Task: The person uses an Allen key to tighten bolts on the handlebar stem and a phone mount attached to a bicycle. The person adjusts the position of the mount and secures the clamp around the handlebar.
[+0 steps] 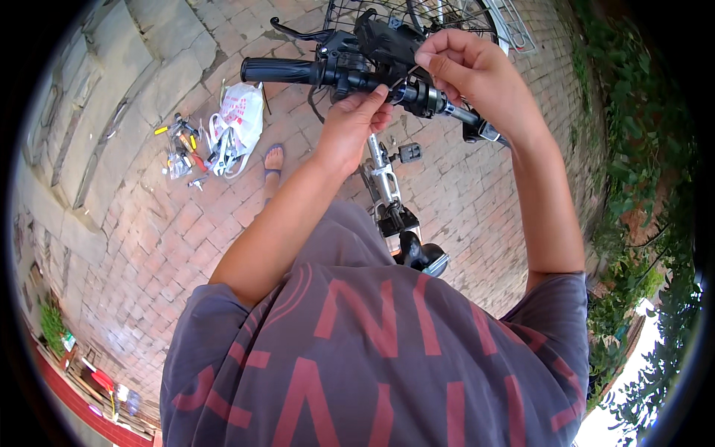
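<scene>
A bicycle stands in front of me, its black handlebar (357,78) running across the top of the head view. My left hand (351,127) is closed at the bar's middle, thumb pressed against its near side and fingers partly hidden beneath. Above and to the right, my right hand (465,65) pinches a thin, narrow strip (407,75) that reaches down to the bar between the hands. Its exact kind is too small to make out. A black bracket-like holder (387,41) sits over the bar, next to my right fingertips.
On the brick paving to the left lie a white plastic bag (242,123) and several hand tools (182,145). The bike's saddle (417,252) is close to my body. Stone steps (134,67) rise at far left; leafy plants (640,149) line the right.
</scene>
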Tool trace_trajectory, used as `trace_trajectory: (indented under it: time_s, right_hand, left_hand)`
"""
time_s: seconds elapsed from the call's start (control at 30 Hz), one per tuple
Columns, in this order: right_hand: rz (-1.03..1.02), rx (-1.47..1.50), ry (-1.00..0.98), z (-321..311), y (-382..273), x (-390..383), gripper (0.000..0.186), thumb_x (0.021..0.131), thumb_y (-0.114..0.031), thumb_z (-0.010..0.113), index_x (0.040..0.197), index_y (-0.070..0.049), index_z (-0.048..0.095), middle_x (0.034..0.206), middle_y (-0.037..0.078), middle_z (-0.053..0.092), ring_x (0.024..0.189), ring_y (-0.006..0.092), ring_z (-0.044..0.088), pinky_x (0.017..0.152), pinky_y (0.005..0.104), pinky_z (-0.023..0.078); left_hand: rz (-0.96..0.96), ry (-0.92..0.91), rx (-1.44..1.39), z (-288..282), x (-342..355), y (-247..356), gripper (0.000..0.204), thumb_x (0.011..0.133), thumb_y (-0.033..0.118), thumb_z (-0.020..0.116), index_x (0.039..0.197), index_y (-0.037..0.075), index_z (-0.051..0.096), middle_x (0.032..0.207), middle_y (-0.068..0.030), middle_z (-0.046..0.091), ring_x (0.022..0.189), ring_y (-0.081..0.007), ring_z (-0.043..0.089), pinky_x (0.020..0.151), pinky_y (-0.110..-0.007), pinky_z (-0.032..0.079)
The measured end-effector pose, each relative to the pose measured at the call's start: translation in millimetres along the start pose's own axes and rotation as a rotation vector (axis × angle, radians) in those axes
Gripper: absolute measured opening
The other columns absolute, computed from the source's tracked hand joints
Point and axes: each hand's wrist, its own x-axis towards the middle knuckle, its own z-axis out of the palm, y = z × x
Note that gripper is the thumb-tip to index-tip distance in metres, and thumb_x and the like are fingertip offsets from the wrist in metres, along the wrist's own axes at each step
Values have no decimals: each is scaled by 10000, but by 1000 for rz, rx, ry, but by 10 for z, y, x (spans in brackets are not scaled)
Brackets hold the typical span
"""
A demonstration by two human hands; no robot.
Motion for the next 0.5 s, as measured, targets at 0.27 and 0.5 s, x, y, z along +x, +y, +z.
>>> trace_trajectory:
  time_s: [0.27, 0.5]
  right_hand:
    - [-60, 196, -105, -18, 18, -106, 216, 950, -149, 723, 1084, 21, 710, 818, 13, 691, 724, 64, 631, 636, 220, 529]
    - [-307, -107, 44, 45, 200, -92, 131, 952, -141, 728, 997, -20, 710, 785, -27, 661, 692, 51, 583, 624, 220, 487]
  left_hand:
    - [36, -1, 13, 2, -21, -19, 260, 975, 338, 716, 1021, 82, 699, 950, -20, 701, 871, -95, 617, 831, -265, 495]
    - [51, -1, 25, 1, -14, -28, 257, 971, 344, 720, 1017, 91, 706, 940, -15, 701, 862, -91, 613, 825, -259, 489]
